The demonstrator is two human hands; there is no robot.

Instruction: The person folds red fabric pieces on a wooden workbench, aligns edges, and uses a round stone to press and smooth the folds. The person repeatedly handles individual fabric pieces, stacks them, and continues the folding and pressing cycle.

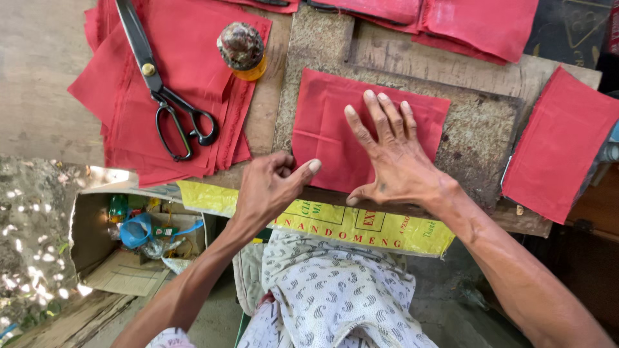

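Red cloth piece (335, 132) lies mid-frame on the surface (480, 138) — I press my right hand (396, 161), fingers spread flat; my left hand (271, 187) pinches its near edge. Upper left, a stack (129, 96) under scissors (161, 84) looks handled already.

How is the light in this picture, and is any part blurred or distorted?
Head view: soft, even daylight on the red cloth piece under the right hand, without glare; dappled sun spots on the ground at lower left; the scissors and left hand look sharp; the wide lens bends the edges, so the forearms stretch toward the corners.
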